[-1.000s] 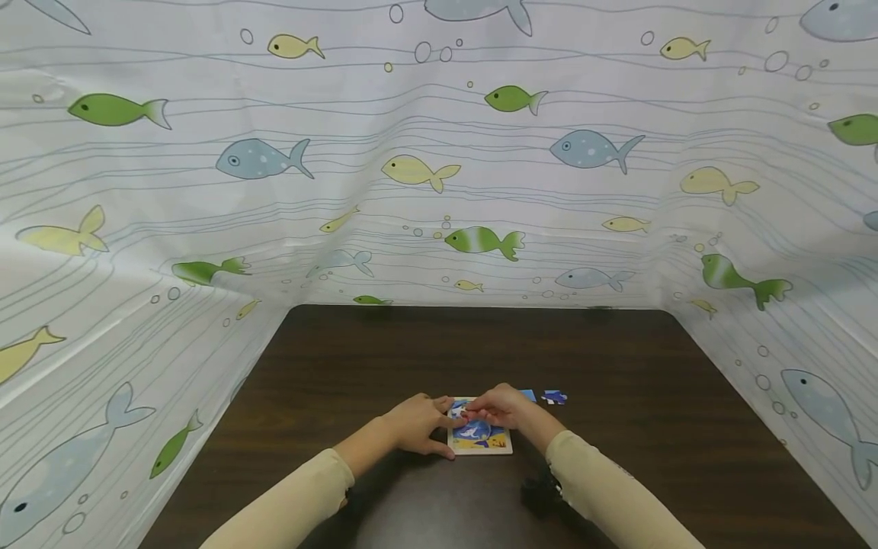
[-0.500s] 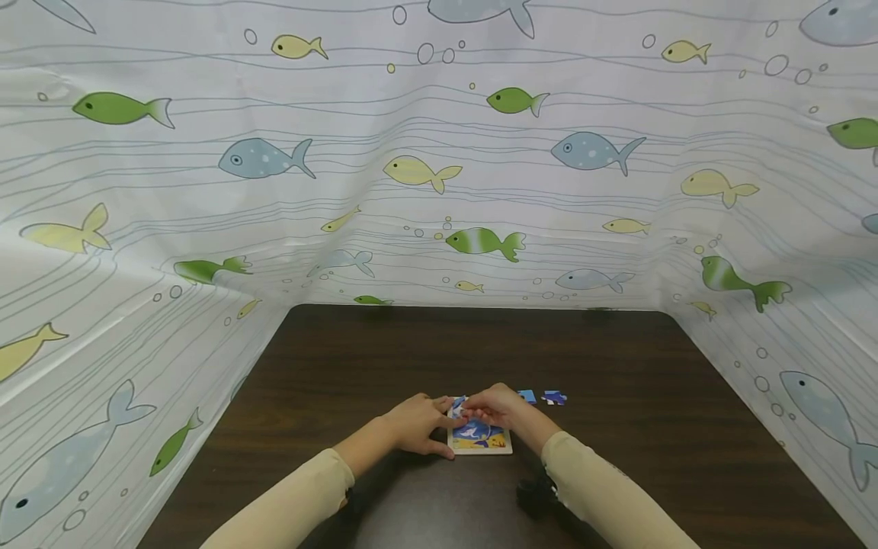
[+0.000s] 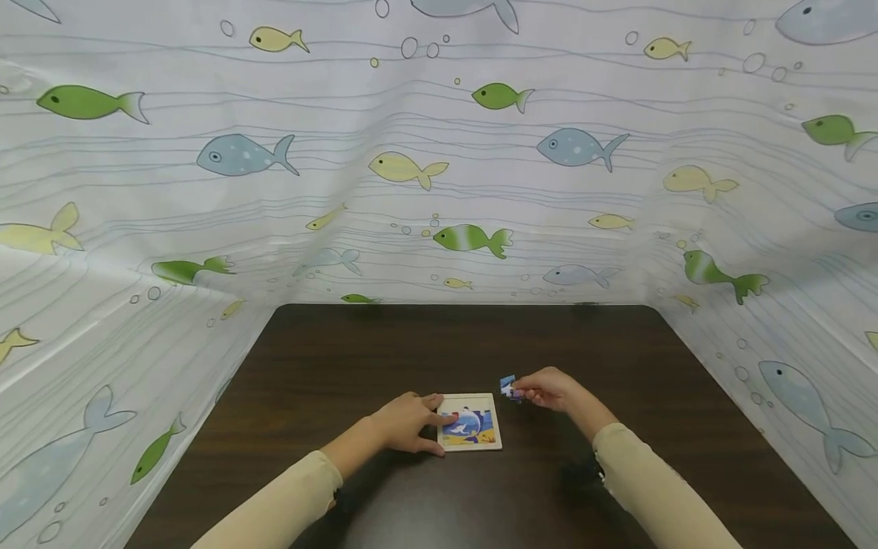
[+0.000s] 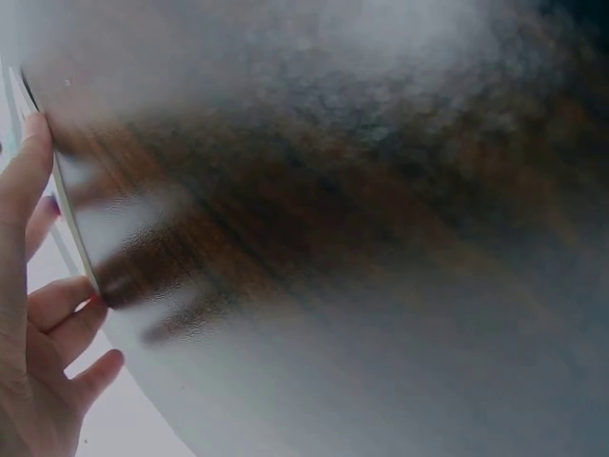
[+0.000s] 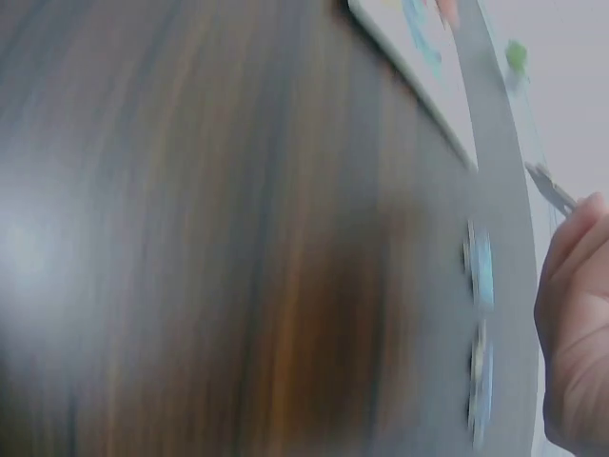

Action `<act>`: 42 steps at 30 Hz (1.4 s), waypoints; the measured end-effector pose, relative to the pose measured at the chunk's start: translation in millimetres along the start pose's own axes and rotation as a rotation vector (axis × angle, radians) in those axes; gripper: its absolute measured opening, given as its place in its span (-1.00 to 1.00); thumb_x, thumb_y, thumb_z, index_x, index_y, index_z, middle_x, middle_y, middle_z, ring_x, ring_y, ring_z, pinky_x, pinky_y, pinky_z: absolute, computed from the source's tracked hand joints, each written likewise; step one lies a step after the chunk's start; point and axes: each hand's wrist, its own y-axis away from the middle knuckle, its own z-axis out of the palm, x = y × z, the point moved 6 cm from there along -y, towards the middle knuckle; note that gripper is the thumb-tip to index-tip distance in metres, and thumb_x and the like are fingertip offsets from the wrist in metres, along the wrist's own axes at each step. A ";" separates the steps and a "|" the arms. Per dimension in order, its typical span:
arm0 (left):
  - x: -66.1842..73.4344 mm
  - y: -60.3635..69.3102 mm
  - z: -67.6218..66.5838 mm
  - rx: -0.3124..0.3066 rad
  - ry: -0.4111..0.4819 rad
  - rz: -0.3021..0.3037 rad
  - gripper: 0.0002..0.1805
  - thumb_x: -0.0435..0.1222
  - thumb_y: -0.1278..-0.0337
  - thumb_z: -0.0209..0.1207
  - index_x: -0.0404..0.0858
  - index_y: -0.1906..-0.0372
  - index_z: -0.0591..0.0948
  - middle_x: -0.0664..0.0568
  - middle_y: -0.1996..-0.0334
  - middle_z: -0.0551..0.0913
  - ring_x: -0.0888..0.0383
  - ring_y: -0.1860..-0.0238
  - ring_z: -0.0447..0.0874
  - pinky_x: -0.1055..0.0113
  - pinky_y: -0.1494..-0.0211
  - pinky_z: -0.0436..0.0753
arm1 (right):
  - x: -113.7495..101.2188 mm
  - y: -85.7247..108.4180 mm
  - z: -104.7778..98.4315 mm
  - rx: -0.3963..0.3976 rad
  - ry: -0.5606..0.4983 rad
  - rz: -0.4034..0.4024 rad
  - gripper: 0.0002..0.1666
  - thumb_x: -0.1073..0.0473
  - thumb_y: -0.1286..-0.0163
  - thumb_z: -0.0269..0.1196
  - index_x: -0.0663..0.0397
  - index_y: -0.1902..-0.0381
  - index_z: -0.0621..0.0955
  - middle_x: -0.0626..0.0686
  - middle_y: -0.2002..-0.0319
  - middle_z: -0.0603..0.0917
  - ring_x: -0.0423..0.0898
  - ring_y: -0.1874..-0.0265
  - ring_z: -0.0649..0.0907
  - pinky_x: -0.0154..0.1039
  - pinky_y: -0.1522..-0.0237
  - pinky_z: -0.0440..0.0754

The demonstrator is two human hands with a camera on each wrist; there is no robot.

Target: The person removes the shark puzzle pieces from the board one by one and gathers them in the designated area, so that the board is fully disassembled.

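A small square jigsaw puzzle point(image 3: 498, 435) in a pale frame lies on the dark table, showing a dolphin picture in its lower part and a bare strip along the top. My left hand point(image 3: 410, 424) rests at its left edge, fingers spread, with one finger reaching over the picture. To the right of the frame, my right hand point(image 3: 551, 390) pinches a blue-and-white puzzle piece point(image 3: 507, 386) above the table. The right wrist view shows this held piece point(image 5: 549, 188) edge-on at the fingertips. Below it, two loose pieces lie on the table, a nearer piece point(image 5: 481, 390) and a farther piece point(image 5: 481, 264), both blurred.
The dark wood-grain table point(image 3: 384, 347) spreads around the puzzle. A white fish-print sheet point(image 3: 473, 191) encloses its back and sides. A dark object point(image 3: 581, 473), too dim to identify, shows beneath the right sleeve.
My right hand has lifted away from the puzzle's upper part and moved right with a piece between its fingers. The picture's top strip is uncovered. My left hand stays at the frame's left edge.
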 end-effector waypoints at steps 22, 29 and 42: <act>-1.3 2.7 2.9 0.016 -0.011 0.010 -0.26 0.37 -0.07 0.01 0.26 -0.38 0.33 -0.14 -0.39 0.33 0.02 -0.38 0.36 0.08 -0.22 0.47 | 23.0 25.3 -111.7 -0.056 0.032 0.045 -0.70 0.34 -0.39 0.12 0.07 0.52 0.67 -0.15 0.63 0.62 -0.46 0.72 0.46 -0.63 0.61 0.43; -1.0 2.2 1.5 0.013 -0.011 0.005 -0.25 0.38 -0.07 0.01 0.26 -0.38 0.32 -0.14 -0.40 0.32 0.01 -0.38 0.37 0.08 -0.22 0.47 | 27.1 25.2 -122.8 -0.017 0.022 0.084 -0.69 0.36 -0.37 0.13 0.10 0.57 0.66 -0.13 0.66 0.63 -0.46 0.75 0.48 -0.63 0.61 0.44; 0.3 1.6 1.9 0.016 -0.012 0.005 -0.25 0.38 -0.07 0.01 0.25 -0.38 0.33 -0.14 -0.40 0.33 0.02 -0.37 0.37 0.08 -0.23 0.48 | 26.0 20.9 -129.1 0.099 0.114 0.126 -0.80 0.32 -0.30 0.23 0.14 0.54 0.66 -0.12 0.69 0.63 -0.43 0.76 0.50 -0.61 0.62 0.46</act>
